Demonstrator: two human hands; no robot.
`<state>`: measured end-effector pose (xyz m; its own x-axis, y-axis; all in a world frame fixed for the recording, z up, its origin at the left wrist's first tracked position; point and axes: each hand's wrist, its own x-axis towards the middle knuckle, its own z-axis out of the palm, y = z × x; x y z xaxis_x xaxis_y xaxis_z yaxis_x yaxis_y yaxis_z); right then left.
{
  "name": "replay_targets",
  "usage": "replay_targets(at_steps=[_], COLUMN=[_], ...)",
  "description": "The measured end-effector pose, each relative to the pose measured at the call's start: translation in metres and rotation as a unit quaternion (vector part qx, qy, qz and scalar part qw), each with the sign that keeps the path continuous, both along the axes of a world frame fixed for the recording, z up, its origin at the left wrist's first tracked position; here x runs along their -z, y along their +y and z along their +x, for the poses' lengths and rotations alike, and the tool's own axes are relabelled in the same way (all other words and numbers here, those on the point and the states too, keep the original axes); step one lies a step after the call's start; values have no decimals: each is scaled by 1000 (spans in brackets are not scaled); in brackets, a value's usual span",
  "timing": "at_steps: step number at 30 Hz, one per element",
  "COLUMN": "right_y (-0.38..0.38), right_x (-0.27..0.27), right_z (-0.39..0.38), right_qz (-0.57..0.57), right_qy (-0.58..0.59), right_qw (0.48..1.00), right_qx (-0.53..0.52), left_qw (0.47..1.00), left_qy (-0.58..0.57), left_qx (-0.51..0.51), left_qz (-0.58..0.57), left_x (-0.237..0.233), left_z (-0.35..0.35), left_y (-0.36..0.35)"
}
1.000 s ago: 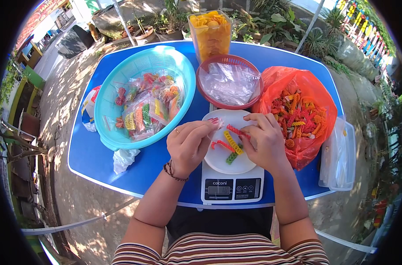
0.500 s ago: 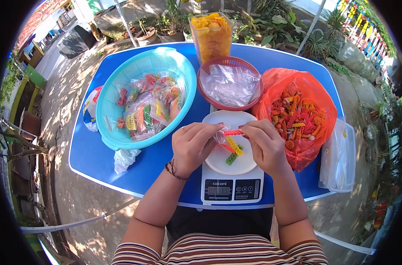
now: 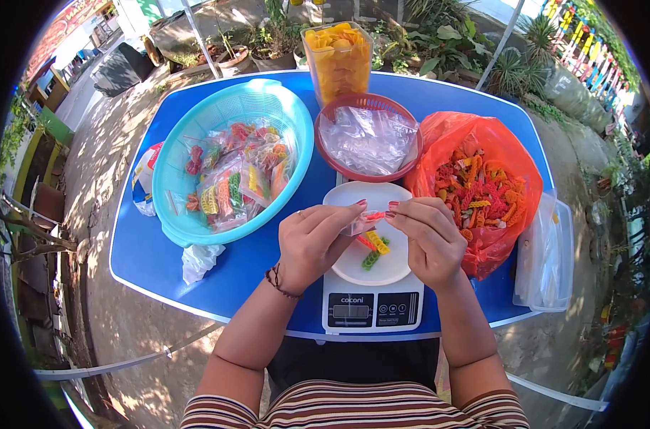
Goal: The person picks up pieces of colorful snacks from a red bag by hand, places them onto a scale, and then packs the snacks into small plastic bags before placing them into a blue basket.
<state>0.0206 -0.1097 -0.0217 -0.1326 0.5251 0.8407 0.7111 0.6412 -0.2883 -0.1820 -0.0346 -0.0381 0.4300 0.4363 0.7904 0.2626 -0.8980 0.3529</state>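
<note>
My left hand [image 3: 312, 239] pinches a small clear plastic bag [image 3: 358, 224] above the plate. Close beside it, my right hand [image 3: 430, 236] has its fingers pressed together at the bag's mouth, by a red twisted piece [image 3: 375, 216] that is partly inside. Under both hands a white plate [image 3: 360, 274] rests on a white kitchen scale [image 3: 372, 314]. Yellow [image 3: 377, 243], green [image 3: 371, 259] and red twisted pieces lie on the plate, partly hidden by the hands and bag.
Left is a turquoise basket [image 3: 175, 227] of filled bags. Behind the plate, a dark red basket [image 3: 326, 156] holds empty bags, near a clear tub [image 3: 339, 64] of orange pieces. A red plastic bag [image 3: 510, 139] of twisted pieces and a clear box [image 3: 559, 279] stand right.
The red twisted piece has gone deeper into the small bag, with less of it showing. My hands have come slightly closer together.
</note>
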Motion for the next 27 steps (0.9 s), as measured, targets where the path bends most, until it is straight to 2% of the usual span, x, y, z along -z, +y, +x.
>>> replay_targets(at_steps=[2, 5, 11, 18, 22, 25, 27], right_y=[0, -3, -2, -2, -5, -4, -2], right_x=[6, 4, 2, 2, 11, 16, 14], right_z=[-2, -14, -8, -10, -16, -20, -17], right_qz=[3, -2, -26, -13, -53, -65, -52], right_qy=[22, 159, 104, 88, 210, 225, 160], right_qw=[1000, 987, 994, 995, 976, 971, 985], right_qx=[11, 31, -33, -38, -32, -48, -46], left_qw=[1000, 1000, 1000, 1000, 1000, 999, 999], left_qy=[6, 9, 8, -6, -5, -8, -13], left_qx=[10, 18, 13, 1, 16, 29, 32], left_qz=[3, -2, 1, -22, -20, -15, -5], left_x=[1, -1, 1, 1, -1, 0, 5], left_z=[1, 3, 3, 1, 2, 2, 3], left_y=[-1, -4, -2, -3, -3, -5, -3])
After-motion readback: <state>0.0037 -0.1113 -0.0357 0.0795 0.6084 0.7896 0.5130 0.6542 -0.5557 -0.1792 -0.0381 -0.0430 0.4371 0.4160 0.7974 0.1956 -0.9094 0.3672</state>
